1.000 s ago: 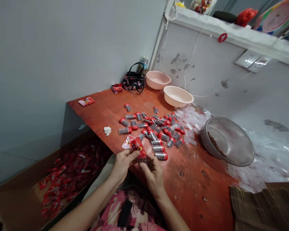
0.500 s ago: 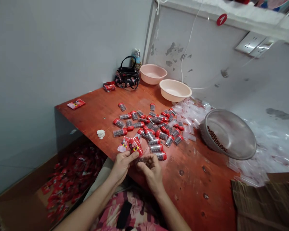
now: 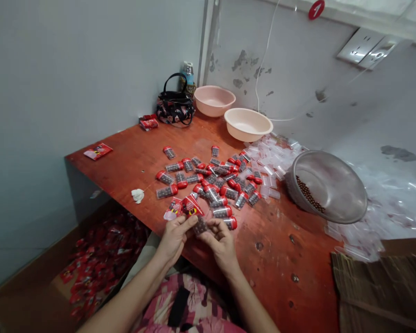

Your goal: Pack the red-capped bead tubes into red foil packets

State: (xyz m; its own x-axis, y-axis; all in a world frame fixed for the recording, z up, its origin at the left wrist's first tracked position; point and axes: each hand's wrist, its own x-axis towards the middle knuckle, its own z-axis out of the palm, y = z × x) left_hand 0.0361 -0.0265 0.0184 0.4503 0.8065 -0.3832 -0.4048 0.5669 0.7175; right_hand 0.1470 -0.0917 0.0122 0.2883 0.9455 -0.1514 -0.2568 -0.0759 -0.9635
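Note:
My left hand [image 3: 175, 238] pinches a red printed packet [image 3: 192, 206] between thumb and fingers, just over the near table edge. A second red packet [image 3: 173, 209] shows beside it, partly behind my fingers; whether I hold it too is unclear. My right hand [image 3: 222, 243] is closed around the right end of a small clear tube of dark balls [image 3: 200, 225]. The tube's left end meets my left thumb and the packet's lower edge. Right beyond my hands lies a spread of red-capped tubes [image 3: 222, 212] filled with dark balls.
A metal bowl [image 3: 346, 194] with brown balls stands at the right amid clear empty tubes [image 3: 273, 159]. Two plastic basins [image 3: 248, 134], a handbag [image 3: 175, 111] and a flask [image 3: 188, 74] are at the back. Red packets [image 3: 100, 263] fill a carton below left; brown cardboard [image 3: 374, 291] lies right.
The tube of dark balls, mostly hidden by my fingers before, now shows plainly between my hands. The view has shifted slightly, moving the scene left and up.

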